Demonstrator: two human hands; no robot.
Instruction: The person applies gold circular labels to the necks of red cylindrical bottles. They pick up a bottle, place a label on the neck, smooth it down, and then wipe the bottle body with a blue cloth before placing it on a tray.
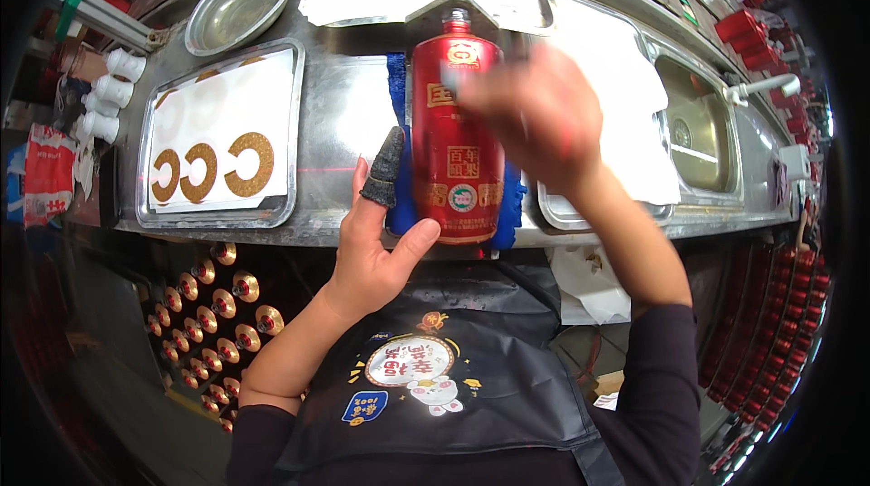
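Observation:
A red bottle (460, 142) with gold print lies in front of me, its neck pointing away, in a holder with blue cloth (510, 210) at its sides. Close to the bottle's lower left edge is my left hand (373, 250), its thumb and index finger spread and the thumb tip at the bottle's base. A black finger cover (385, 169) sits on that index finger. Over the bottle's upper right side, my right hand (539, 115) is smeared by motion, its fingers curled. Something small and whitish (450, 78) shows at its fingertips, too blurred to name.
To the left, a metal tray (294, 124) carries a white sheet with gold C-shaped pieces (249, 164). Behind it stands a metal bowl (240, 6). White sheets (607, 87) lie at the right, beside a sink (698, 124) with a faucet (766, 87). Red bottles (770, 332) fill racks around.

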